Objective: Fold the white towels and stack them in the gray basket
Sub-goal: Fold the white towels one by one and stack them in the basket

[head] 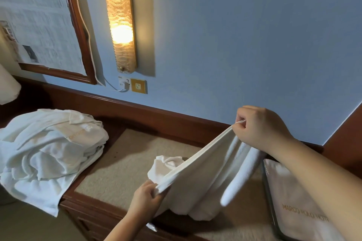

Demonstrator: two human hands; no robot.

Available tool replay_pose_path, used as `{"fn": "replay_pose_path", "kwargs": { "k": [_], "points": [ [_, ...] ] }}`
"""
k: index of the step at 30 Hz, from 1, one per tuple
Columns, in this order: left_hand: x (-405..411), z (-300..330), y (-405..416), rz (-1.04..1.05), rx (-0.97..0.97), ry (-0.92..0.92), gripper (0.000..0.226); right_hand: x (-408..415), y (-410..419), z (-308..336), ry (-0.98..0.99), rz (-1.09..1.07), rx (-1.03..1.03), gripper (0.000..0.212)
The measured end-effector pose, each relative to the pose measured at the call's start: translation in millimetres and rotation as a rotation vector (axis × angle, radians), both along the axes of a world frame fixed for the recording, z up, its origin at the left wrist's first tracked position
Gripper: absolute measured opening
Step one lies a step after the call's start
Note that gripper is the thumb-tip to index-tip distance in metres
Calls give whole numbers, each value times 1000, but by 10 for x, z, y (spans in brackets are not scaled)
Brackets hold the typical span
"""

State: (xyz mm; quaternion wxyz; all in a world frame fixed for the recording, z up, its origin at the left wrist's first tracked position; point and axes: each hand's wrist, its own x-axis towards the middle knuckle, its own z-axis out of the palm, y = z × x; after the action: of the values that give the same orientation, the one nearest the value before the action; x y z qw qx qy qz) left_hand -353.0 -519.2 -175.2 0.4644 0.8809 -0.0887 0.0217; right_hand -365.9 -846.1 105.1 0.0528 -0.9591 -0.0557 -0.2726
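A white towel (205,178) hangs stretched between my two hands above the beige-topped wooden counter (121,170). My left hand (147,197) pinches its lower corner near the counter's front edge. My right hand (262,127) pinches the upper corner, higher and farther back. The towel's body droops in folds onto the counter. A heap of unfolded white towels (49,152) lies on the left end of the counter, partly hanging over the edge. At the right edge stands the gray basket (269,191), with a folded white towel bearing gold lettering (299,211) in it.
A blue wall runs behind the counter with a lit wall lamp (120,17), a framed mirror (39,21), and sockets with a white cable (125,84). A white lampshade (7,86) sits at the far left.
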Motion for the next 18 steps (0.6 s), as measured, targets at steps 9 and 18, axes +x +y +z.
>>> {"fn": "replay_pose_path", "kwargs": {
  "k": [9,18],
  "points": [
    [-170,139,59,-122,180,-264,54,-132,-23,56,119,20,-39,14],
    [108,1074,429,-215,473,-652,38,-357,-398,77,317,-179,299,18]
  ]
}}
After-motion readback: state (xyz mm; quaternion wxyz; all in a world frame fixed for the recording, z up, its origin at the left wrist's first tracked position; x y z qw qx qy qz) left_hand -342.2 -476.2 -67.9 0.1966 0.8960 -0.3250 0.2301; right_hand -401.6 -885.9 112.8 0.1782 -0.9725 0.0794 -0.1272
